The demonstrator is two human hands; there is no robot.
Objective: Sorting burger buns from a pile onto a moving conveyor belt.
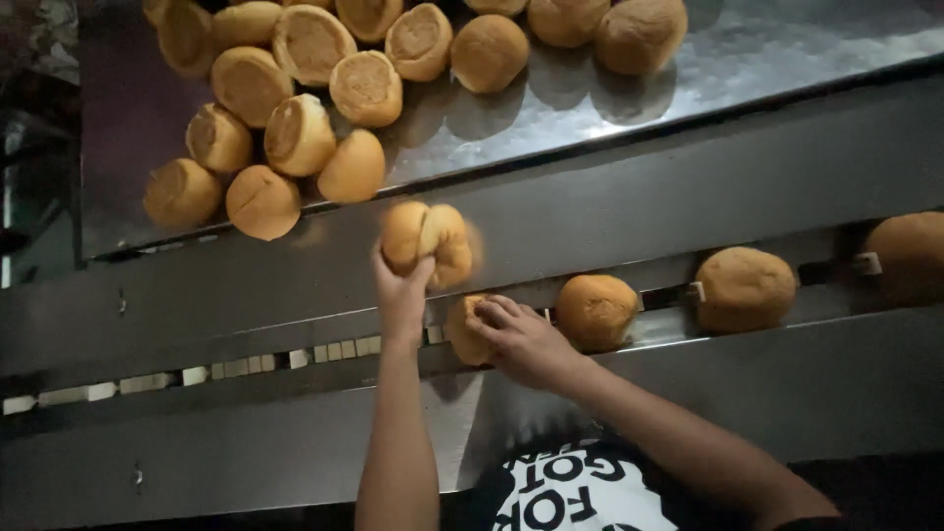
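over the conveyor, left hand (401,295) lifts buns (426,243).

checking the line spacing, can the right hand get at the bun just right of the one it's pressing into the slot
Probably yes. The right hand rests on a bun in the channel, and the next bun sits in the same open channel right beside it. Nothing covers it or lies between them.

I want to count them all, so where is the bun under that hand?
In the head view, the bun sits mid-frame in the conveyor channel, under the right hand, just left of another bun.
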